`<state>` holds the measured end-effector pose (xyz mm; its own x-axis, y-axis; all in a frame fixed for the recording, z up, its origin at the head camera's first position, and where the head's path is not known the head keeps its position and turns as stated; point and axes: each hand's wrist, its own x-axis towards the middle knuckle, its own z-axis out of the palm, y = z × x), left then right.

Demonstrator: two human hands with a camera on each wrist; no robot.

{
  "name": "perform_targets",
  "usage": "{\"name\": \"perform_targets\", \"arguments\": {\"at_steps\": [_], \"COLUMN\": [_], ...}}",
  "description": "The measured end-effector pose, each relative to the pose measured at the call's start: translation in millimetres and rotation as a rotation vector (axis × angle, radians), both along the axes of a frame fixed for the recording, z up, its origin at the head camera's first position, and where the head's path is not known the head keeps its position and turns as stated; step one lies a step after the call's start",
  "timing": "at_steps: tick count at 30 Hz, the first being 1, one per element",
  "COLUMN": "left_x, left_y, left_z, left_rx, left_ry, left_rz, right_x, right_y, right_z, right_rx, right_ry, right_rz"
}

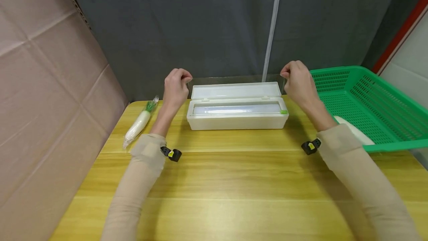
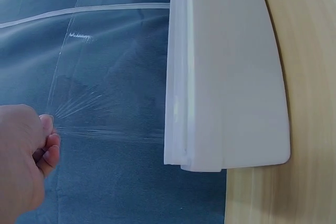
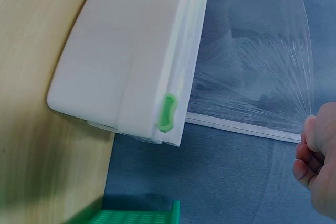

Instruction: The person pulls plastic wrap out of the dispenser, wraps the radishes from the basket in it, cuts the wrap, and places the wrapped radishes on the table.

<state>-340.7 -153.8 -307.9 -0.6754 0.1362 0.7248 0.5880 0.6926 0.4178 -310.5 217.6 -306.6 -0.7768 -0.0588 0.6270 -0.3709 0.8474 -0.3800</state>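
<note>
Two corners of clear film (image 3: 257,59) are pinched, one by the left hand (image 1: 175,86), one by the right hand (image 1: 299,83), thumb against fingers. The film spans between the fingertips; the white dispenser box (image 1: 237,123) sits below and between them. Uneven pulling could tear the creased corners; a slackened pinch might let the film cling to itself.

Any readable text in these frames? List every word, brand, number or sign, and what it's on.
No readable text in any view.
White box, green slider, clear film: no lettering visible.
Green basket: none visible.
Wrapped radish: no print discernible.
Yellow patches on black wrist devices: too small to tell.
</note>
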Motion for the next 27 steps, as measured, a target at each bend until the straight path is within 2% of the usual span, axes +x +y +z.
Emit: {"name": "perform_targets", "arguments": {"at_steps": [4,10,15,22,27], "left_x": [0.6,0.4,1.4,4.3,6.4], "left_y": [1.1,2.0,3.0,5.5,6.7], "left_z": [5.8,15.2,23.2,35.1,42.9], "left_rx": [0.020,0.039,0.050,0.057,0.063], "left_ry": [0.004,0.063,0.076,0.098,0.120], "left_rz": [0.001,-0.002,0.004,0.016,0.018], "right_x": [-0.4,0.7,2.4,4.7,4.5], "right_y": [1,1,1,2,4], "right_z": [6.0,15.1,22.9,34.4,40.9], "right_rx": [0.001,-0.008,-0.025,-0.036,-0.038], "right_ry": [0.027,0.049,0.075,0.064,0.089], "right_rz": [-0.006,0.000,0.016,-0.006,-0.004]}}
